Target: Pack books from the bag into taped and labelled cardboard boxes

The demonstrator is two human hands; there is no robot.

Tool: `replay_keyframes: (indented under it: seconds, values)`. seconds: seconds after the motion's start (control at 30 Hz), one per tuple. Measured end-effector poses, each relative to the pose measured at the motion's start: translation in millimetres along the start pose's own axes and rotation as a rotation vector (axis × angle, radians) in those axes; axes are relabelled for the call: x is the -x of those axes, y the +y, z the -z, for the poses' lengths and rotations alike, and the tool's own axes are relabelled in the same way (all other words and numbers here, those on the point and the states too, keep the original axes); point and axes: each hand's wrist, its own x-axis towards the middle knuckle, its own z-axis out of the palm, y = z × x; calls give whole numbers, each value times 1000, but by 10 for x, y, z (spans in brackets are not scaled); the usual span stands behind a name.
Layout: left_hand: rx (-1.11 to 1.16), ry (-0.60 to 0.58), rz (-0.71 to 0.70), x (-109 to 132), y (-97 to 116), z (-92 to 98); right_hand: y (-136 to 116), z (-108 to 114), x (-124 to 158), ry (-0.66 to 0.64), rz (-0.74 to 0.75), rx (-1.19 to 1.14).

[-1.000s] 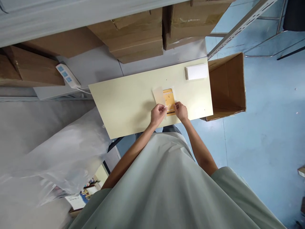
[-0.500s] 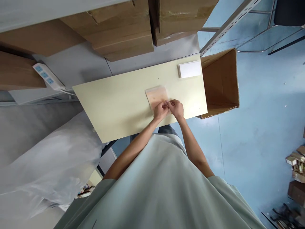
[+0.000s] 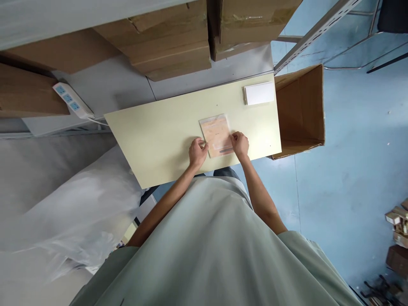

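A flat orange-pink packet (image 3: 217,132), seemingly in a clear plastic sleeve, lies on the pale yellow tabletop (image 3: 153,140). Its surface carries small print and a dark strip near the lower edge. My left hand (image 3: 198,153) is beside the packet's left edge, fingers curved and apart from the thumb, which comes close to that edge. On the opposite side, my right hand (image 3: 240,145) pinches the packet's right edge between thumb and fingers. A stack of white cards or paper (image 3: 259,93) rests at the table's far right corner.
An open cardboard box (image 3: 299,110) stands right of the table. Closed cartons (image 3: 172,46) sit on a grey shelf behind, with a power strip (image 3: 72,100) at left. Clear plastic sheeting (image 3: 86,208) hangs at left; a metal shelf post (image 3: 315,36) rises at back right.
My hands were together over the packet's lower right part; now they are apart at its two sides. The left hand moved left, uncovering the packet's lower portion.
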Motion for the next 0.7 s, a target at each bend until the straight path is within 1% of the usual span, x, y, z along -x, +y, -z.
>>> replay_keyframes:
  seconds: [0.07, 0.17, 0.3, 0.4, 0.5, 0.57, 0.63, 0.7]
  values:
    - [21, -47, 60, -48, 1, -13, -9, 20, -28, -19, -15, -1]
    - [60, -70, 101, -118, 35, -70, -29, 60, -72, -43, -42, 5]
    - [91, -78, 81, -153, 65, -99, -59, 126, -102, -51, -70, 21]
    - [95, -99, 63, -130, 59, -61, -87, 151, -80, -45, -73, 32]
    - [98, -95, 57, -99, 11, 37, -154, 103, -10, -47, -61, 56]
    - [102, -71, 62, -90, -63, 145, -244, 17, 52, -60, -41, 83]
    - [108, -40, 81, -95, -181, 295, -379, -110, 114, -85, -13, 117]
    - [112, -1, 112, -112, -343, 485, -558, -275, 169, -118, 26, 152]
